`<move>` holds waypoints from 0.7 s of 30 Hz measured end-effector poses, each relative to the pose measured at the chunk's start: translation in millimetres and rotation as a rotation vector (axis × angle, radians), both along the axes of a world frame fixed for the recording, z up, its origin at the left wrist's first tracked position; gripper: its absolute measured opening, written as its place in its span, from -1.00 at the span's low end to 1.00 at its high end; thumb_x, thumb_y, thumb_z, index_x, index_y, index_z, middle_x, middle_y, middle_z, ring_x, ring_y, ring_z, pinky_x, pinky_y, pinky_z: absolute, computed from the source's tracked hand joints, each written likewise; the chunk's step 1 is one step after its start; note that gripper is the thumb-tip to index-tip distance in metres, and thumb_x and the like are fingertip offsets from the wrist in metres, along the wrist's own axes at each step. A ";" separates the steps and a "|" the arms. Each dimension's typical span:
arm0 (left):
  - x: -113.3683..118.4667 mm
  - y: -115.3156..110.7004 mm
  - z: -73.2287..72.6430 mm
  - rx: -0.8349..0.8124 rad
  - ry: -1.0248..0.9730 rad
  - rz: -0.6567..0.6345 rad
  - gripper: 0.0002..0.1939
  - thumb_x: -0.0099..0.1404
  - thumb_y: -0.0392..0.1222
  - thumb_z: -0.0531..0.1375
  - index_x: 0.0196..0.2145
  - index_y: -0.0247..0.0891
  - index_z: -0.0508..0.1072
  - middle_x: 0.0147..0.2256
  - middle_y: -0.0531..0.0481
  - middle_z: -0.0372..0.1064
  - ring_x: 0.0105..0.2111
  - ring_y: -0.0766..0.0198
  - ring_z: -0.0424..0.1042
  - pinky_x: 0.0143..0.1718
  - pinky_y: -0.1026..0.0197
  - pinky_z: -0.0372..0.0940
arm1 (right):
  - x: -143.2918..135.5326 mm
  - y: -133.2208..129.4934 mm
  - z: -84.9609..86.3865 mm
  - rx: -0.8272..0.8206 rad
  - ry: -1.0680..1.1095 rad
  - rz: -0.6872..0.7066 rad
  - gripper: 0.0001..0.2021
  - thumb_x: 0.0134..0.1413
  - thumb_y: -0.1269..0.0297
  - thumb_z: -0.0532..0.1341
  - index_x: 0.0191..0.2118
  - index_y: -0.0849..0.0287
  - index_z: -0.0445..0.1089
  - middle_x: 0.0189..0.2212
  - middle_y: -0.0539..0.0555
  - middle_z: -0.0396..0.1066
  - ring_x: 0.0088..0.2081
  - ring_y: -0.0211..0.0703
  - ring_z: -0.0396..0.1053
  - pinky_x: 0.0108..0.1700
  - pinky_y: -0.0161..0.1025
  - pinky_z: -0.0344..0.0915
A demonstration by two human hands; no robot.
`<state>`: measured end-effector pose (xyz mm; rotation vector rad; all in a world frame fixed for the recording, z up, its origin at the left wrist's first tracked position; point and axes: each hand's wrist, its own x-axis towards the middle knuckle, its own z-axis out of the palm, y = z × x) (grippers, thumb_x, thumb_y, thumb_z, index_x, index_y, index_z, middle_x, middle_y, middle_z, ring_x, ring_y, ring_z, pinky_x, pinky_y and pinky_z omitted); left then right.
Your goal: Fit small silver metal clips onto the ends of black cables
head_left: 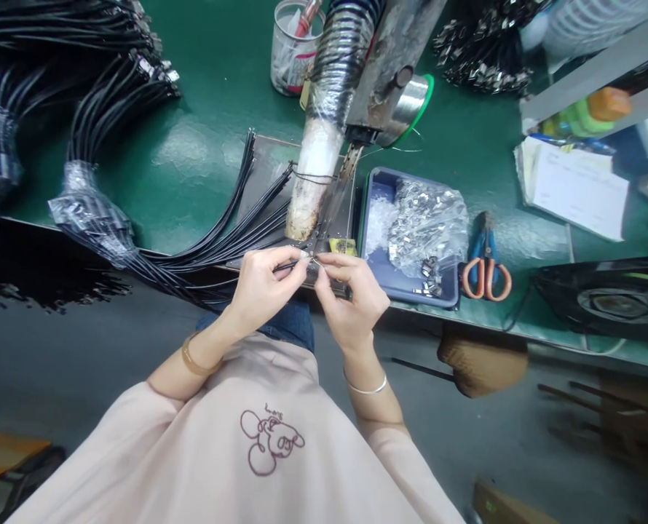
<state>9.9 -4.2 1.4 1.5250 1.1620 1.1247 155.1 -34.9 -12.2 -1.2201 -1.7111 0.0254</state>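
Observation:
My left hand point(263, 282) pinches the end of a black cable at the table's front edge, below the nozzle of a wrapped hose point(316, 171). Close to its fingertips, my right hand point(355, 291) is closed in a pinch on something too small to make out. A soldering tip point(349, 164) under a metal arm points down just above the hands. More black cables point(220, 244) fan out over a grey plate point(266, 156) to the left. Beside the right hand, a yellow sponge point(343, 247) lies on the plate.
Right of the plate stands a blue tray point(376, 269) with bagged metal connectors point(425, 225). Beyond it lie orange-handled scissors point(486, 273), papers point(575, 189) and a black fan point(608, 298). A solder spool point(411, 109) and a clear cup point(294, 54) stand behind. Cable bundles point(97, 211) lie left.

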 end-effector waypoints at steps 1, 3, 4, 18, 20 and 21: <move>-0.1 0.2 0.9 0.009 0.006 -0.002 -0.84 0.26 -0.25 0.21 -0.42 -0.30 0.57 -0.50 0.03 0.50 -0.54 0.40 0.38 -0.58 0.40 0.20 | -0.2 0.2 0.4 0.002 0.000 -0.002 -0.86 0.22 0.48 0.26 -0.29 0.06 0.40 -0.27 0.03 0.62 -0.22 -0.16 0.61 -0.18 -0.18 0.53; -0.5 0.5 2.6 0.029 0.014 -0.003 -0.84 0.26 -0.26 0.21 -0.43 -0.31 0.56 -0.52 0.05 0.47 -0.55 0.41 0.35 -0.59 0.39 0.18 | -0.6 0.6 1.8 0.001 0.006 -0.006 -0.85 0.21 0.49 0.27 -0.29 0.05 0.40 -0.27 0.03 0.62 -0.23 -0.16 0.61 -0.18 -0.18 0.54; -0.7 0.6 3.4 0.039 0.018 -0.003 -0.84 0.27 -0.27 0.21 -0.44 -0.31 0.55 -0.53 0.05 0.46 -0.56 0.41 0.34 -0.60 0.39 0.16 | -0.7 0.7 2.7 0.001 0.011 -0.007 -0.84 0.21 0.50 0.27 -0.29 0.05 0.40 -0.27 0.03 0.62 -0.23 -0.16 0.60 -0.17 -0.18 0.54; -1.2 0.6 2.2 0.031 0.050 -0.026 -0.84 0.29 -0.29 0.20 -0.45 -0.30 0.52 -0.57 0.08 0.40 -0.59 0.41 0.29 -0.59 0.38 0.14 | 1.8 1.8 2.2 0.024 -0.044 0.007 -0.82 0.19 0.52 0.28 -0.30 0.06 0.37 -0.29 0.05 0.62 -0.26 -0.21 0.60 -0.22 -0.26 0.54; -1.3 1.0 3.4 0.054 0.045 -0.019 -0.84 0.29 -0.29 0.20 -0.44 -0.31 0.52 -0.57 0.08 0.40 -0.60 0.42 0.27 -0.59 0.38 0.13 | 1.0 3.2 4.3 0.032 -0.051 0.003 -0.82 0.19 0.53 0.29 -0.30 0.06 0.37 -0.30 0.04 0.62 -0.27 -0.21 0.60 -0.22 -0.27 0.55; -1.4 1.2 4.0 0.066 0.044 -0.017 -0.84 0.29 -0.30 0.20 -0.44 -0.31 0.52 -0.58 0.09 0.39 -0.60 0.43 0.25 -0.60 0.38 0.11 | 0.7 3.5 5.1 0.035 -0.055 -0.001 -0.81 0.18 0.53 0.29 -0.30 0.06 0.37 -0.30 0.04 0.62 -0.27 -0.21 0.60 -0.22 -0.27 0.55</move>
